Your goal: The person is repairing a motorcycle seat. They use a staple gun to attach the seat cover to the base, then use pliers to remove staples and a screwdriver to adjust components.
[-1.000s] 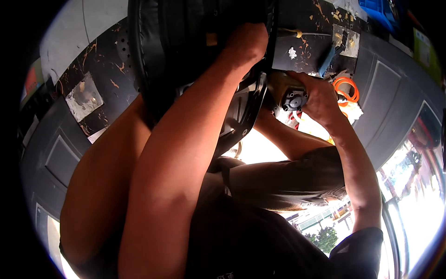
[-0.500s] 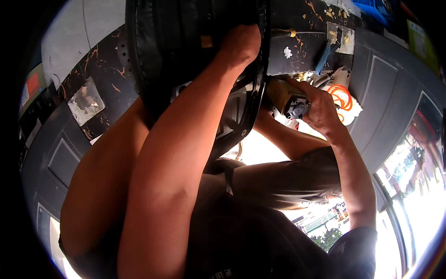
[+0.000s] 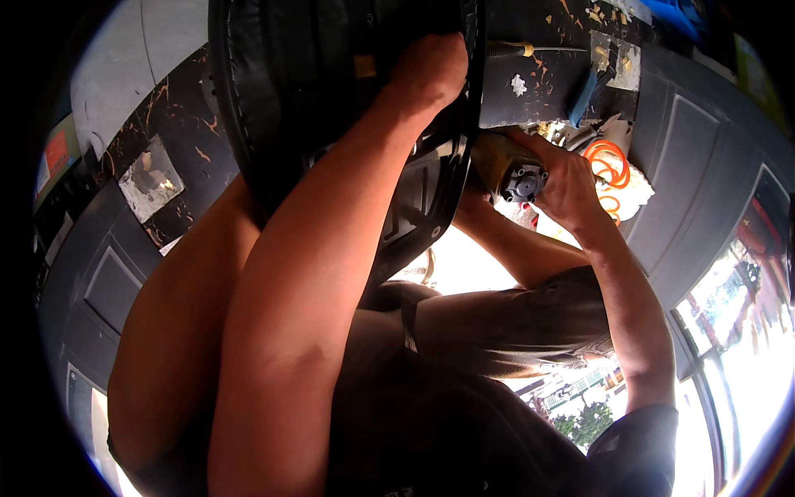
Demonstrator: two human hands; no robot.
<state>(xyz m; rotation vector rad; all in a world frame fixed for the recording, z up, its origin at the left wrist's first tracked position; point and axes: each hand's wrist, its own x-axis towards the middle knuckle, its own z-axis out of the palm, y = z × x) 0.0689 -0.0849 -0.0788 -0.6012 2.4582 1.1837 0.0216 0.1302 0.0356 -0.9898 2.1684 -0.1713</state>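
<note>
Black tyre on dark rim, held upright overhead, yellow-bodied power tool just beside rim

Black marble-look floor w/ orange veins, grey panels alongside. Lying on it: coiled orange hose, white rag under the coil, blue-handled tool, pale paper scrap.

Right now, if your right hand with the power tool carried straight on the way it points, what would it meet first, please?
Most likely the black rim of the wheel: the right hand holds the power tool with its nose aimed left at that rim, beside the tyre that the left hand presses on. Depth is unclear.
</note>
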